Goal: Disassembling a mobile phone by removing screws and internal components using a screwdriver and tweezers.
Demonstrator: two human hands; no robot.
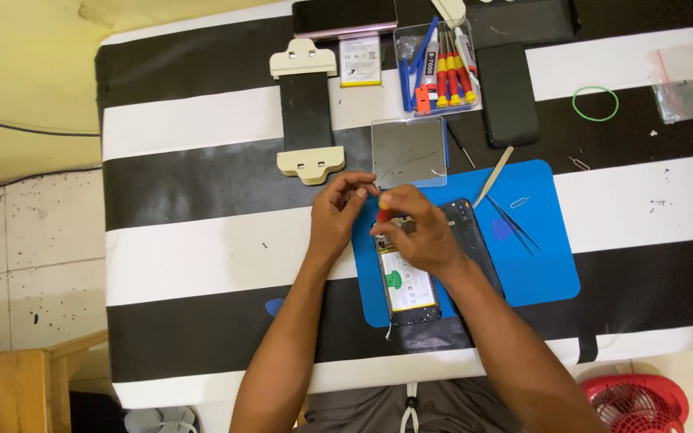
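A: Right hand (420,232) pinches a red-handled screwdriver (383,215) upright over the opened phone (407,281) on the blue mat (539,265); left hand (337,212) closes its fingers at the handle's top; the tip should probably stay square

B: Striped table (202,232); tiled floor (34,248), red fan (639,401) beside

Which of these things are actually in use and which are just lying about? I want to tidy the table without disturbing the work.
In use:
left hand
right hand
red-handled screwdriver
opened phone
blue mat

Lying about:
green rubber band
clear tool box
black phone
tweezers
clear plastic bag
clamp
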